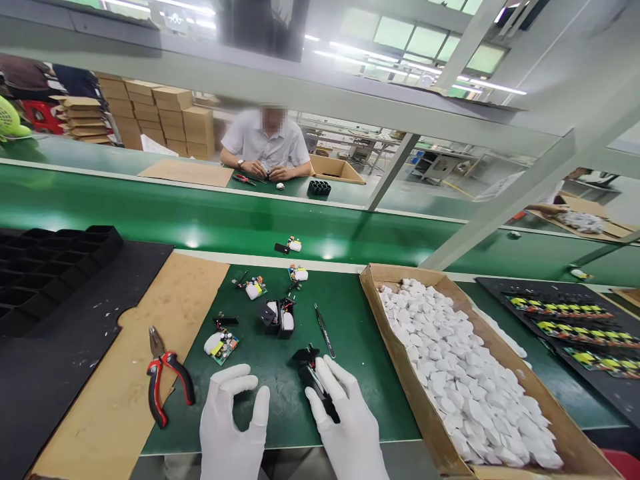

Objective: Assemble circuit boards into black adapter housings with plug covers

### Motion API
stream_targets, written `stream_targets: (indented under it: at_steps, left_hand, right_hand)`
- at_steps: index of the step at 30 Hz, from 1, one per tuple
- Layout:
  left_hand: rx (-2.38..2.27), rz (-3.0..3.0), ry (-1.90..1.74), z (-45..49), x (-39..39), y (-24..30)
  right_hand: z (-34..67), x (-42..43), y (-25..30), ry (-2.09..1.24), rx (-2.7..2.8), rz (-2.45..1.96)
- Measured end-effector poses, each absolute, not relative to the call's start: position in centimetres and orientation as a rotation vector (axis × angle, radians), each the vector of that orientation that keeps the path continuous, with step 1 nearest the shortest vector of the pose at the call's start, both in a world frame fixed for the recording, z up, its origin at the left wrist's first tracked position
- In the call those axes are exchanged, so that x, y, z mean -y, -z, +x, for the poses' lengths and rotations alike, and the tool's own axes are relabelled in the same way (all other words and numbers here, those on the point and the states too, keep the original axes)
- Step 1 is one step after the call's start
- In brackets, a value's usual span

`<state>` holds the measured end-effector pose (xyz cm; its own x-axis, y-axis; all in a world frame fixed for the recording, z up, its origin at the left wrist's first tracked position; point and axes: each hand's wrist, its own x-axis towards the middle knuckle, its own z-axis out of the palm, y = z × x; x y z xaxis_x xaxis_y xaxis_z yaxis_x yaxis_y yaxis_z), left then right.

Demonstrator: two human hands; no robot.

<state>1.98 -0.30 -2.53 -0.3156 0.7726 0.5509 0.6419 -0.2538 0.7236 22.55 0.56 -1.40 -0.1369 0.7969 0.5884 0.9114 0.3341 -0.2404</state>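
Note:
My left hand [234,423], in a white glove, is above the near edge of the green mat [350,293], its thumb and fingers apart and nothing between them. My gloved right hand [347,417] has its thumb and fingers around a black plastic case [305,360] with its flap at the far end; the fingers partly cover it. Beyond it lie black tweezers [325,331]. Two black cases [279,317] with white parts inside stand together ahead of my hands. A circuit board [221,345] is just past my left fingertips, and another board [253,287] lies farther back.
Red-handled pliers [163,377] rest on cardboard [120,347] at left, beside a black compartment tray [55,267]. A cardboard box [395,353] of white pieces stands right. Rows of boards [575,327] lie farther right. A person [267,143] works across the green conveyor [225,223].

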Motion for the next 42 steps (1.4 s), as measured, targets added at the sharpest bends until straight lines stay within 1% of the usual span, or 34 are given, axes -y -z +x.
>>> stream_targets:
  at_steps: [6,12,23,33,38,42]
  left_hand:
    - [-1.835,1.736,-1.608,2.0,0.5,2.4]
    - [-1.826,1.737,-1.612,2.0,0.5,2.2]
    - [-1.818,1.816,-1.654,2.1,0.3,1.2]
    - [-1.774,1.771,-1.658,2.2,0.5,1.5]
    - [-1.774,1.753,-1.655,2.1,0.5,1.5]
    - [-1.757,1.761,-1.659,2.0,0.4,1.6]
  right_hand:
    - [22.8,-0.5,1.8,0.193,1.992,-1.431]
    - [22.5,0.4,2.2,0.195,1.803,-1.436]
    - [22.5,0.3,2.1,0.164,1.805,-1.436]
    - [22.8,0.3,2.5,0.077,1.829,-1.386]
    - [22.4,0.2,2.1,-0.151,1.698,-1.446]
    - [21.9,-0.2,-0.1,-0.356,1.451,-1.515]
